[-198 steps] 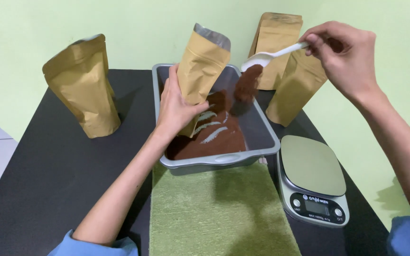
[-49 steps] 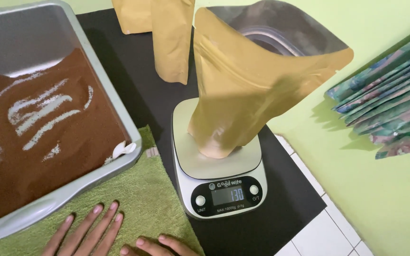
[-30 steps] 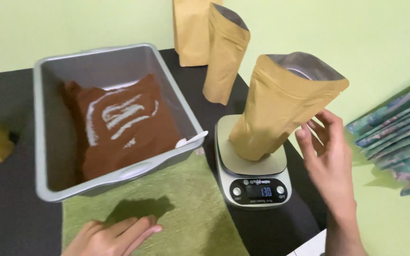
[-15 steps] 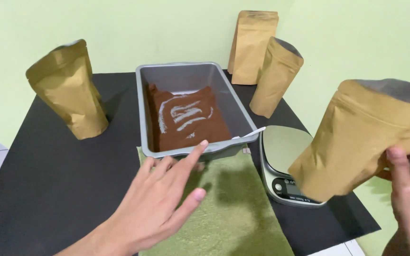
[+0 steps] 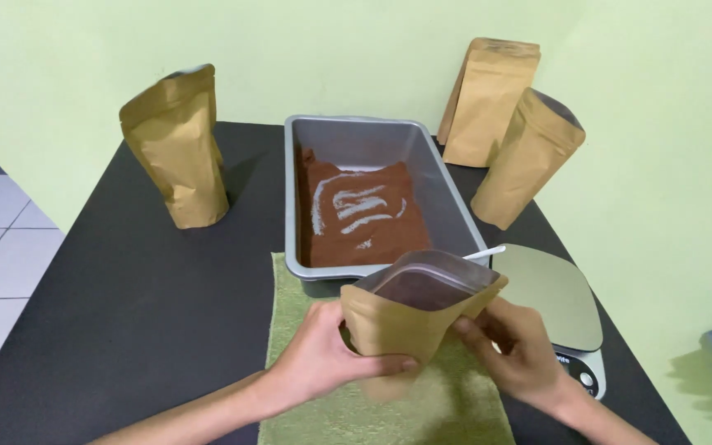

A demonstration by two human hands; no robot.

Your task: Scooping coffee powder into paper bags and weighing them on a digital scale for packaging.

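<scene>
The open brown paper pouch (image 5: 409, 317) is held up over the green towel (image 5: 455, 408), near the front of the black table (image 5: 117, 280). It has brown powder inside, so it is probably a bit heavy at the bottom, and its soft sides would bend. Holding both sides looks safest. The left hand (image 5: 331, 363) wraps its left side, and the right hand (image 5: 512, 346) pinches its right edge. Behind it sits the gray pan (image 5: 372, 136) of powder. The kitchen scale (image 5: 558, 301) is just to the right.

Both hands (image 5: 422, 354) hold an open brown pouch (image 5: 409, 317); grey tray (image 5: 372, 132) behind.
</scene>
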